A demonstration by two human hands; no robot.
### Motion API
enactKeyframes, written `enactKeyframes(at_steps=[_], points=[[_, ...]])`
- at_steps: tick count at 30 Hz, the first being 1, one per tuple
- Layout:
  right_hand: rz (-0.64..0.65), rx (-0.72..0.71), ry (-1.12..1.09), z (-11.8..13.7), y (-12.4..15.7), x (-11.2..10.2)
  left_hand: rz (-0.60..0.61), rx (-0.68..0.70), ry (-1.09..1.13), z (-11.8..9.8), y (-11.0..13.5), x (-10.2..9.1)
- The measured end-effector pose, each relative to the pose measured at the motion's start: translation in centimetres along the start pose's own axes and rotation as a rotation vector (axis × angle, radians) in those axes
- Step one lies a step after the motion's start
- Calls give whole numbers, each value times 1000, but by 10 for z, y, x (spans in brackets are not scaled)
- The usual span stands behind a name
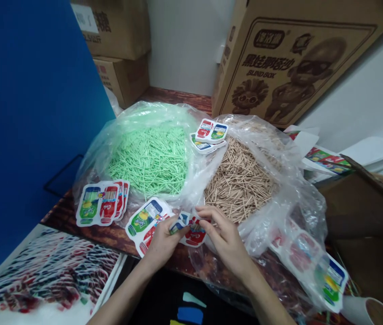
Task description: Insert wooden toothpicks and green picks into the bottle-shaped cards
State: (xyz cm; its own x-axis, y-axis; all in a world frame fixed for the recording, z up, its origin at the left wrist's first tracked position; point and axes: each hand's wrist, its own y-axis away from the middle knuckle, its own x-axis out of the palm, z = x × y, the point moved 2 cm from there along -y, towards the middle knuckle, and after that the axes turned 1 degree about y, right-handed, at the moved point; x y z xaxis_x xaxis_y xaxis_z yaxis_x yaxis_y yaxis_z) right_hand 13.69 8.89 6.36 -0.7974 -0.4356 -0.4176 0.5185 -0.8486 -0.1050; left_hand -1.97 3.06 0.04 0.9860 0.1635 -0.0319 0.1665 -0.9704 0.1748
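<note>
Between my two hands is a printed candy card [196,234] with a green half and a red cola half. My left hand [164,239] pinches its left side, while the fingers of my right hand [223,234] close on its right edge. A larger green-and-red card [144,221] lies just left of my left hand, partly under it. Beyond the hands sit a clear bag of thin green sticks [150,158] and a clear bag of thin brown sticks [240,185]. Two or more cards [211,131] rest between the bags.
Several stacked cards [99,203] lie at the left. More cards [329,280] show at the right, partly under plastic. A large cardboard box [299,63] stands behind, and an open carton [374,225] is at the right. A blue panel [35,113] borders the left side.
</note>
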Motion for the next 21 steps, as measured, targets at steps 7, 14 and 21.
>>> enactKeyframes(at_steps=[7, 14, 21], points=[[174, -57, 49, 5, -6, 10, -34, 29, -3, -2, 4, -12], [40, 238, -244, -18, -4, 10, -286, -97, 100, -7, 32, -108], [180, 286, -349, -28, -8, 48, -700, -17, -131, 13, 21, -228]])
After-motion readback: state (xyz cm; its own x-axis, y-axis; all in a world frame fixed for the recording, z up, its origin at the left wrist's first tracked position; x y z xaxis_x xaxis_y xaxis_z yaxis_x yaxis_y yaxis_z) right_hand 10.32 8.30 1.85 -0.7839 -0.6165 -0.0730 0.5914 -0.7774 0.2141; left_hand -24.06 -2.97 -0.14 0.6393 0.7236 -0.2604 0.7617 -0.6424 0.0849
